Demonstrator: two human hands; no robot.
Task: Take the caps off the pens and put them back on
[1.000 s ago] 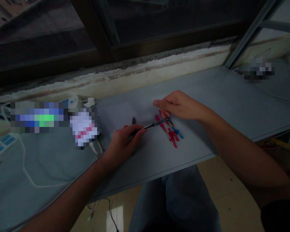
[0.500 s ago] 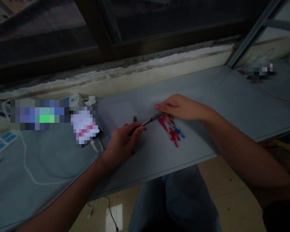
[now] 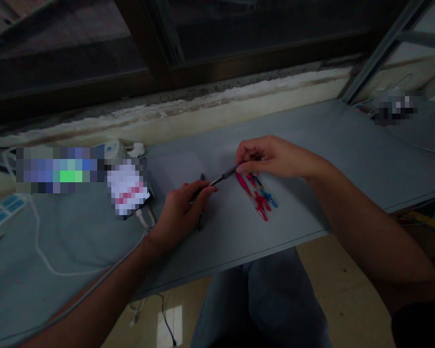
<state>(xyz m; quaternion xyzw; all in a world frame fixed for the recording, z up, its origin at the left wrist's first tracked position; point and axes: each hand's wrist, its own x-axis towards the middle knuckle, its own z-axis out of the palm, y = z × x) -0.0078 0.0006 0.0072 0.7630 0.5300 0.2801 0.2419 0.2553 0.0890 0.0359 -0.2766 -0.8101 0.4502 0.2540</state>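
L hand [image 3: 177, 217] low centre of desk, fingers curled shut around rear of a slim pen-shaped tool [image 3: 217, 181], thumb on top. Tool runs up & to the R, thin metallic shaft exposed, tilted just off the desk.

R hand [image 3: 277, 157] at far end of tool: thumb & index pressed together in a pinch on the thin tip, other fingers loosely curled. Exact contact pt partly hidden by fingers. Hands close, linked by tool.

Dark stick-shaped item [image 3: 200, 223] passes under L hand, ends showing above & below it. Can't tell if held or just lying on desk.

Red-and-blue plastic bits [image 3: 259, 195] in narrow cluster on desk, directly below R fingertips, just beside them. Exact kind unclear in dim light.

Grey desk top [image 3: 311, 130] under all of it, set against stained plaster sill [image 3: 210, 104] & dark window frame [image 3: 148, 53]. L side of desk: two pixelated objects [image 3: 126, 186] [image 3: 58, 169], white cable [image 3: 39, 241], white plug [image 3: 116, 150]. Pixelated item also far R [image 3: 395, 108]. Below desk edge: jeans-clad leg [image 3: 261, 299], tiled floor [image 3: 340, 270].
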